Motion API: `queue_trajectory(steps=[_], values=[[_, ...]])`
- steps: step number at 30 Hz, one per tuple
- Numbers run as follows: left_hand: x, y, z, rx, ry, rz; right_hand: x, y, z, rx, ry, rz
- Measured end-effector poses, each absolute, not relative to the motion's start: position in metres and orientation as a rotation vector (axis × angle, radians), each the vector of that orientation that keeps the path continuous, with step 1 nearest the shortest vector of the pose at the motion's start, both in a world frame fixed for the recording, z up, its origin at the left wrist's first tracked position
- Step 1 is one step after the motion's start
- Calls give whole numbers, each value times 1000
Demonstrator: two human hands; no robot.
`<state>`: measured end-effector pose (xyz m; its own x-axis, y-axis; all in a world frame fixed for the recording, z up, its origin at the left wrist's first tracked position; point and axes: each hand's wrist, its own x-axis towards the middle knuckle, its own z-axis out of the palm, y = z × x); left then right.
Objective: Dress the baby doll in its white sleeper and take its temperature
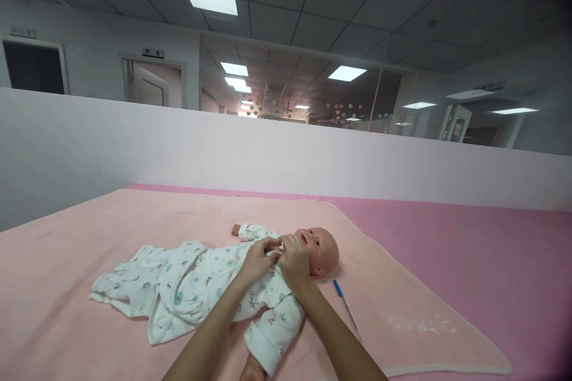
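A bald baby doll (328, 247) lies on its back, its head to the right. It wears a white baby outfit (205, 271) with small green and grey prints, which spreads out loosely to the left. At the outfit's neckline, below the doll's chin, my left hand (259, 259) pinches the fabric. Close beside it, my right hand (295, 262) is also closed on the collar, near the doll's mouth. A thin white edge shows between the fingers; the fingertips partly hide what they grip. One doll hand pokes from the far sleeve.
Under the doll is a peach blanket (424, 309) with a pale edge, over a pink surface (491, 250). A blue-capped pen (347, 309) lies right of the doll, near my right forearm. A low white partition (286, 155) stands behind.
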<state>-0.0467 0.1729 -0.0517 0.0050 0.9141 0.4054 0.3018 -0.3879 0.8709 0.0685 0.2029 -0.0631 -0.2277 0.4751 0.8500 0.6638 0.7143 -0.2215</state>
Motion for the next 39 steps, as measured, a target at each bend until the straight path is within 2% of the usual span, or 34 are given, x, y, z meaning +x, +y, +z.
queue_trajectory(steps=[15, 23, 30, 39], values=[[-45, 166, -47, 1870, 1214, 1394, 68, 203, -63, -913, -1904, -140], [-40, 159, -48, 2128, 1418, 1371, 66, 204, -63, -919, -1879, -75], [-34, 158, -52, 2269, 1669, 1255, 67, 206, -63, -924, -1863, 107], [-35, 160, -53, 2260, 1673, 1218, 67, 205, -63, -991, -1873, 125]])
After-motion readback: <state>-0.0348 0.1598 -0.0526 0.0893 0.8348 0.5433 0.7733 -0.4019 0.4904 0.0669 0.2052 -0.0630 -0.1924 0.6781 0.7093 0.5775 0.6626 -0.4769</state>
